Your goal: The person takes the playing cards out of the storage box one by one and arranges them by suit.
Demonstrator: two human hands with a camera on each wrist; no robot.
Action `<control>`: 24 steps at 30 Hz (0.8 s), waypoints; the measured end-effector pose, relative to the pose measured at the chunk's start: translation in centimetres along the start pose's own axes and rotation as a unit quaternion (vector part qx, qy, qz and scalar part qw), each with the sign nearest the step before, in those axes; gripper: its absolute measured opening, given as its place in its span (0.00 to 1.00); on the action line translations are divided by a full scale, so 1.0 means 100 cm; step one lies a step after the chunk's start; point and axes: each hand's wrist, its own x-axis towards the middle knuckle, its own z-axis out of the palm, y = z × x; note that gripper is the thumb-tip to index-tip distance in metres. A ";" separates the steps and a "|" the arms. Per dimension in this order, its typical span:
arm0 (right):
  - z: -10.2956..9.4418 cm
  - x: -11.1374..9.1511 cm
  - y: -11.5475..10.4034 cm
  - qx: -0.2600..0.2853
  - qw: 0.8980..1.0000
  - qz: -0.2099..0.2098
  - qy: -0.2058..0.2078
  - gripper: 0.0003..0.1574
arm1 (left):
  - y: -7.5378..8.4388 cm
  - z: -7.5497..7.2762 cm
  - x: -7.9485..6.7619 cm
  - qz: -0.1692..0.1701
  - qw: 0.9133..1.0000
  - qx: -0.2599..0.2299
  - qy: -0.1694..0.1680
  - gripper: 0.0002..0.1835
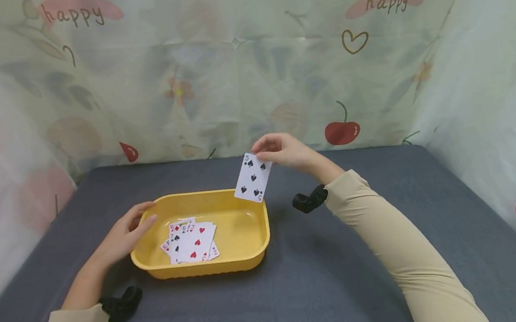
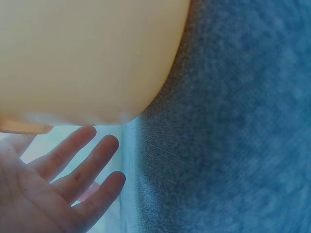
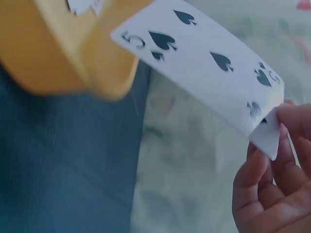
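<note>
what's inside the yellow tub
Inside the tub, toward its left end, lies a pile of cards, with the 3 of hearts on top and a 7 peeking out. Cards beneath are largely covered, so I can't tell how many.

**One yellow tub (image 1: 208, 268)!**

We're counting one left hand (image 1: 125, 235) at its left rim, one right hand (image 1: 285, 151) and one five of spades (image 1: 253, 178) at its far-right corner, two black wrist devices (image 1: 308, 201) outside, several overlapping cards (image 1: 196, 245) inside, total hidden.

Left hand (image 1: 124, 234) blocked left rim of yellow tray (image 1: 208, 268); five of spades (image 1: 253, 177) blocked far right corner. Free way in ran over near right rim.
</note>
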 end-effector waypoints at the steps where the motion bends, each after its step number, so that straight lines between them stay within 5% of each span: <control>1: -0.004 -0.001 0.004 0.000 1.000 0.009 0.013 0.15 | 0.000 0.000 0.000 0.000 1.000 0.000 0.000 0.31; 10: -0.024 -0.004 0.042 -0.015 0.995 0.059 0.078 0.18 | -0.001 0.000 0.000 0.008 1.000 0.005 0.003 0.30; 24: -0.006 0.008 0.077 -0.105 0.988 0.099 0.046 0.18 | 0.000 0.001 -0.001 0.000 1.000 0.002 0.005 0.30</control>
